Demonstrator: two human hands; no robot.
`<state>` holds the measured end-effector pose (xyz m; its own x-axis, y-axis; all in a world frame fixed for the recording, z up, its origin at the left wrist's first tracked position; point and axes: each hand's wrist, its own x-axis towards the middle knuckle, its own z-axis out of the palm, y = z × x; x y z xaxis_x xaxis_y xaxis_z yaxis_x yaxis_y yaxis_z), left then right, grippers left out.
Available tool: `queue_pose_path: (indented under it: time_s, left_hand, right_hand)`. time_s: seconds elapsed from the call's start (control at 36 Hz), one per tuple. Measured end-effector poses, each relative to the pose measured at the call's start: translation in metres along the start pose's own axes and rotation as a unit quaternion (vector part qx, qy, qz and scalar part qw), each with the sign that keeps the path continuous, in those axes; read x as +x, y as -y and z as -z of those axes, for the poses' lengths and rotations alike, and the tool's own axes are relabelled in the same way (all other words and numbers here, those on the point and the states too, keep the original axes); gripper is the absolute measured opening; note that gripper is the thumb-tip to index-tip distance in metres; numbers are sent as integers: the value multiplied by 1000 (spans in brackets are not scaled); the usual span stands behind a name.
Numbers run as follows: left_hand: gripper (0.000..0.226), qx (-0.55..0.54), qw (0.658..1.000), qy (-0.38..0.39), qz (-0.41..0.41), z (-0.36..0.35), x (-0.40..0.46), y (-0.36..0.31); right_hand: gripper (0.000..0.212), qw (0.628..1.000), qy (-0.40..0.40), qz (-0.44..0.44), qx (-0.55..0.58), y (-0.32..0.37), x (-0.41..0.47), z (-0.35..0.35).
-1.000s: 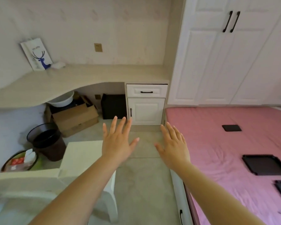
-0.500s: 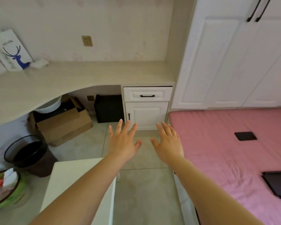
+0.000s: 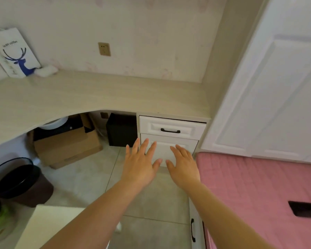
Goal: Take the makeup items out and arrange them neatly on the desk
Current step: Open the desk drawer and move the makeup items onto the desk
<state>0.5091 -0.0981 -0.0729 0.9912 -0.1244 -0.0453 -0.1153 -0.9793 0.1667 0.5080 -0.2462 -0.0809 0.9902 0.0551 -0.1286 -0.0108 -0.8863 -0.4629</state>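
My left hand (image 3: 139,163) and my right hand (image 3: 184,166) are stretched out side by side, palms down, fingers spread, both holding nothing. They hover in front of the white cabinet door (image 3: 166,150) under the desk. Above that door sits a white drawer (image 3: 171,128) with a black handle, closed. The pale wooden desk (image 3: 97,94) curves along the wall. No makeup items are in sight.
A white bag with a blue deer (image 3: 14,53) leans at the desk's far left. Under the desk are a cardboard box (image 3: 66,146) and a black box (image 3: 121,130). A dark bin (image 3: 23,182) stands at left, a white chair (image 3: 50,225) below, and a pink bed (image 3: 258,191) at right.
The view has moved closer to the desk and drawer unit. Both hands stayed spread and have drawn nearer to the cabinet door, and closer to each other.
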Motion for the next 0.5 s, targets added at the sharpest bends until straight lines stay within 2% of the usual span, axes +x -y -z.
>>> queue_pose_path:
  time_s: [0.36,0.5]
  left_hand:
    - [62,-19,998,55,27,-28,162,8]
    - [62,-7,995,96,10,-50,224,20]
  right_hand:
    - [53,999,41,-12,-6,-27,162,-10]
    - [55,997,51,-65,-3,-41,220,-21]
